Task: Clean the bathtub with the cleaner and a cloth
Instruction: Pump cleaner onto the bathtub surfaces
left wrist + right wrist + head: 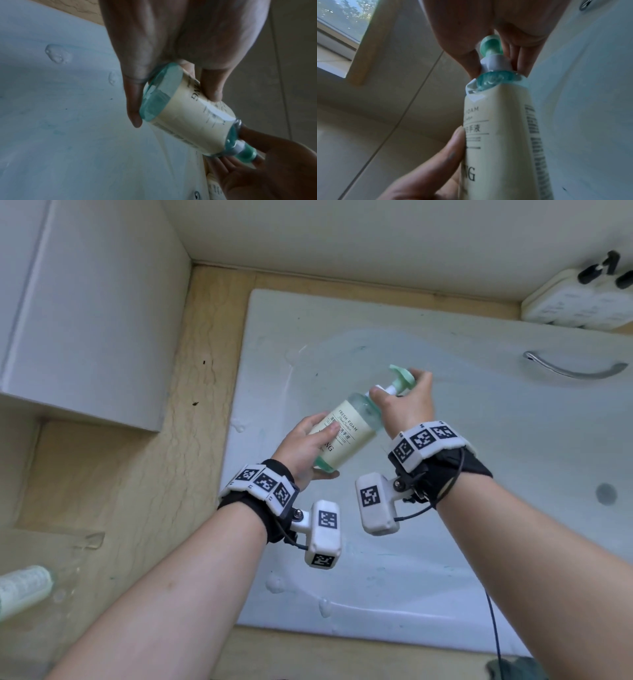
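We read "FRESH FOAM" on the cream label of the clear, green-tinted plastic pump bottle of cleaner (346, 433); below it stand some Chinese characters and the large letters "NG", the rest of that word being covered by our left hand (305, 450); the small print on the label's side is too blurred to read. We hold the bottle tilted above the white bathtub (445, 559), its pale green pump head (402, 378) pointing away from us; our left hand wraps the lower body, thumb on the label and fingers curled under the base; our right hand (406, 405) pinches the white collar below the pump between thumb and fingers. Wet drops lie on the tub rim; a second pale bottle (24, 587) is cut off at the left edge; a dark shape at the bottom edge we cannot make out.
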`<state>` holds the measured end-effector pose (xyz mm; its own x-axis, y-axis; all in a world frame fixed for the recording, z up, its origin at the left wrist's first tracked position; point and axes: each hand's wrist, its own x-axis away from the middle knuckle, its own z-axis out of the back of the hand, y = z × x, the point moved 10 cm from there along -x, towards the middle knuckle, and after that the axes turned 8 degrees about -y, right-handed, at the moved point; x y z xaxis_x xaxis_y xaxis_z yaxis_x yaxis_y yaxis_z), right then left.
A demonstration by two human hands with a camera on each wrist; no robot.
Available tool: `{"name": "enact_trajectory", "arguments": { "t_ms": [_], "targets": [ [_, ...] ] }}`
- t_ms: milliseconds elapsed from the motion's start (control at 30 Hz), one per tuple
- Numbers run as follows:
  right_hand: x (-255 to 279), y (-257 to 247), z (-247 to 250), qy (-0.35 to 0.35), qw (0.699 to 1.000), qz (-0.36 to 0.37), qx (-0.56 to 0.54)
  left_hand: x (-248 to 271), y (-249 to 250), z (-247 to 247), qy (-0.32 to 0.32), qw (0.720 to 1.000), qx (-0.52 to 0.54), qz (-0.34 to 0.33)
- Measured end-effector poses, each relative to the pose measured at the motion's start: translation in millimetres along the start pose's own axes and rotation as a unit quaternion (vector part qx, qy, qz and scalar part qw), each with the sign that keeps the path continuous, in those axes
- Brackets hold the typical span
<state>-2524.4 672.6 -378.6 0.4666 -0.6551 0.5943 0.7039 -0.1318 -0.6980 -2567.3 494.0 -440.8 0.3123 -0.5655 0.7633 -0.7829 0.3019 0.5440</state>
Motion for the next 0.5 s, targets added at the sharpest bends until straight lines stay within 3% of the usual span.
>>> {"name": "enact_trajectory", "arguments": {
  "t_ms": [233, 500],
  "targets": [
    [-1, 31, 15, -0.003, 0.998, -0.046, -0.053, -4, -10, -15, 0.015, 0.999, -0.031, 0.012],
    [-17, -5, 30, 0.015, 0.999, 0.036, -0.024, -18, 15, -26, 0.009, 0.999, -0.030, -0.038]
  ]
}}
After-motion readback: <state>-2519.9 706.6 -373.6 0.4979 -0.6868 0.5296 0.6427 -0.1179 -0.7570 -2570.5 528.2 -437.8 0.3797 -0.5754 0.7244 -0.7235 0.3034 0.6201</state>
